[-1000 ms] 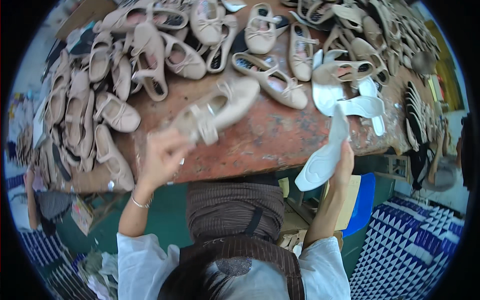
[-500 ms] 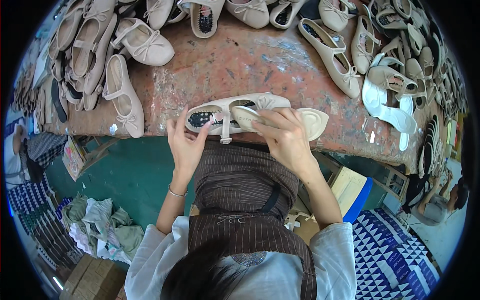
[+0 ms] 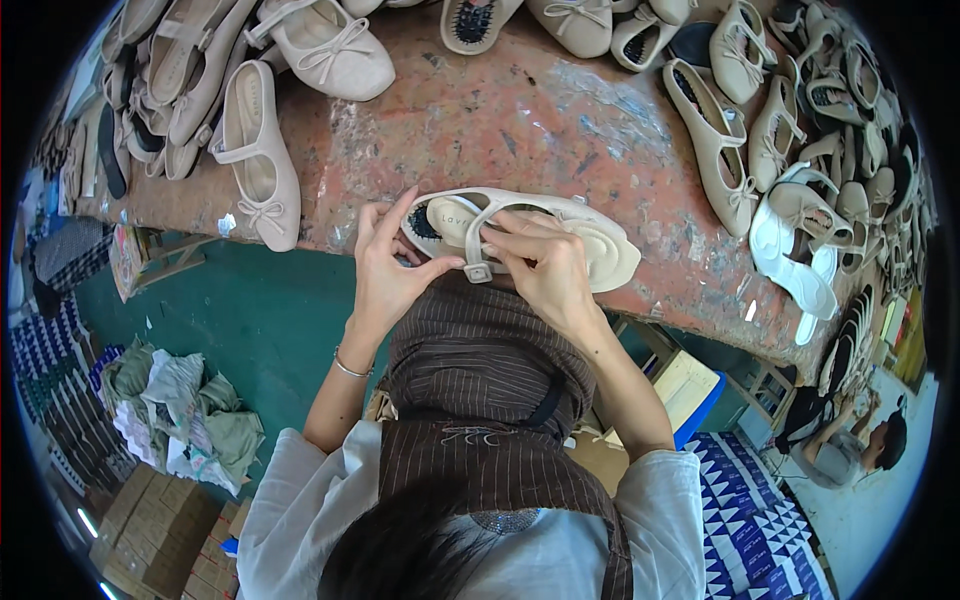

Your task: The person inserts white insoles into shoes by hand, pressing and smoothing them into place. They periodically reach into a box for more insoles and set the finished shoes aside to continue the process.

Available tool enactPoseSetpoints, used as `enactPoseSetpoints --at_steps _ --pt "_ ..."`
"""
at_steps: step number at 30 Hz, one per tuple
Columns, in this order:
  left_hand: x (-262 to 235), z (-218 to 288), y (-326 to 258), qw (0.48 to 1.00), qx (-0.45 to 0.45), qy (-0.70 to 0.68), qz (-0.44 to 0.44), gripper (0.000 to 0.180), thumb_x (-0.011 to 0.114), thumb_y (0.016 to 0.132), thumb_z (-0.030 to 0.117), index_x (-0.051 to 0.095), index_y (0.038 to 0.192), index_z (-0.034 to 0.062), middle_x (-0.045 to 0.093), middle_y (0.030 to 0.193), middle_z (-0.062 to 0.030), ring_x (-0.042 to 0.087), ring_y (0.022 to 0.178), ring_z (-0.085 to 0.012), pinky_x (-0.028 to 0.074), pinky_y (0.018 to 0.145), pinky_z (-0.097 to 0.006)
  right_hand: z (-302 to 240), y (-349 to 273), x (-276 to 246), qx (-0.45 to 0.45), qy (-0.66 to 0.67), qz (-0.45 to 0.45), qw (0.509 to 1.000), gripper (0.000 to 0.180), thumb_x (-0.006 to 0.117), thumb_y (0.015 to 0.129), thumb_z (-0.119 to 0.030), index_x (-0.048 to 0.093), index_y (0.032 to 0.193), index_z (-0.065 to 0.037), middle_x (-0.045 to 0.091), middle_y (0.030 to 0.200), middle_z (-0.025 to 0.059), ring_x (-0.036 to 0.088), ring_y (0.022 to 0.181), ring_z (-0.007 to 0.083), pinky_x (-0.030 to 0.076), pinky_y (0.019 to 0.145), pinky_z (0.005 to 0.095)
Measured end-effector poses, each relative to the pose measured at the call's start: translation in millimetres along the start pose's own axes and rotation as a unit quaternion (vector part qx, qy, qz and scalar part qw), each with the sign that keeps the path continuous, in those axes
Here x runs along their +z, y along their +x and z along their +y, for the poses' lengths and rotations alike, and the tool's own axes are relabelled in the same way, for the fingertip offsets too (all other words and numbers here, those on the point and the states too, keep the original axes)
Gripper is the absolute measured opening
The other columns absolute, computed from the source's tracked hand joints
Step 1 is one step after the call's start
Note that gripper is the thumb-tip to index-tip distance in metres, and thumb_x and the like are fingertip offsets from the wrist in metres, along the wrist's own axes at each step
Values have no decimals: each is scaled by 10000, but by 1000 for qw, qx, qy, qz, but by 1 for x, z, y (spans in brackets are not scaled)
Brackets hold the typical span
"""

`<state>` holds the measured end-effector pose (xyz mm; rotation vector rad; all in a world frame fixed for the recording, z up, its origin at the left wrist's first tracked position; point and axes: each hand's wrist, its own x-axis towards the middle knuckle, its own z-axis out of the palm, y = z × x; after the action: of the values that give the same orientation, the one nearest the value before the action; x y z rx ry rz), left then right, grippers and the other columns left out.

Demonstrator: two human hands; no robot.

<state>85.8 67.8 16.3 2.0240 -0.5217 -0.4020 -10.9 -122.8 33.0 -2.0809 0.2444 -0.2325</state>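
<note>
A beige strap shoe (image 3: 515,197) lies sideways at the table's near edge, its heel to the left and its toe to the right. My left hand (image 3: 388,262) grips it by the heel end, fingers at the far side and thumb at the near side by the buckle. Under the strap runs a pale insole (image 3: 453,217), its narrow end inside the heel part. The insole's wide front end sticks out over the toe. My right hand (image 3: 540,262) pinches the insole just right of the strap; its fingertips are partly hidden.
Along the far edge of the worn red table (image 3: 400,140) stand several similar shoes, one (image 3: 262,165) nearer at the left. Clear plastic shoe-shaped pieces (image 3: 795,270) lie at the right beside piled shoes. A cloth heap (image 3: 180,410) is on the green floor; another person (image 3: 855,450) sits far right.
The insole's narrow end has slid left under the strap into the heel part. My left hand has closed in on the heel. The view has shifted slightly.
</note>
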Motion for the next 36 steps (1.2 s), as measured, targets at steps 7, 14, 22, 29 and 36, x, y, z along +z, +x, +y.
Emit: enactPoseSetpoints --at_steps 7,14,22,29,36 --pt "6 -7 -5 993 -46 -103 45 776 947 596 150 471 1183 -26 495 1043 -86 543 724 -109 520 566 -224 -10 10 4 49 52 -26 997 216 706 774 20 743 985 3 720 1009 174 687 956 330 535 838 381" --pt "9 -6 -3 994 -37 -87 56 710 944 604 145 475 1108 -25 498 1025 -79 532 723 -103 517 555 -224 2 14 14 53 86 -60 993 200 693 778 37 743 969 2 720 988 167 687 920 324 543 797 366" --pt "10 -6 2 992 -65 -79 78 555 884 676 84 488 1053 -12 514 988 -80 527 709 -114 503 543 -231 5 11 24 -36 -35 -58 997 136 669 737 53 716 857 10 709 1049 151 646 1014 314 506 881 407" --pt "9 -7 17 994 -60 4 89 459 858 672 83 510 966 25 524 839 -74 522 653 -128 457 552 -293 1 3 26 -158 -186 -63 968 278 646 713 -41 683 976 42 632 1222 184 581 1111 309 460 939 425" --pt "-9 -3 25 974 -160 -160 4 206 697 831 -3 533 955 5 521 806 -49 516 611 -101 510 472 -266 9 3 23 -179 -193 -64 963 299 628 741 -63 680 1017 41 625 1229 175 572 1122 312 461 943 427"
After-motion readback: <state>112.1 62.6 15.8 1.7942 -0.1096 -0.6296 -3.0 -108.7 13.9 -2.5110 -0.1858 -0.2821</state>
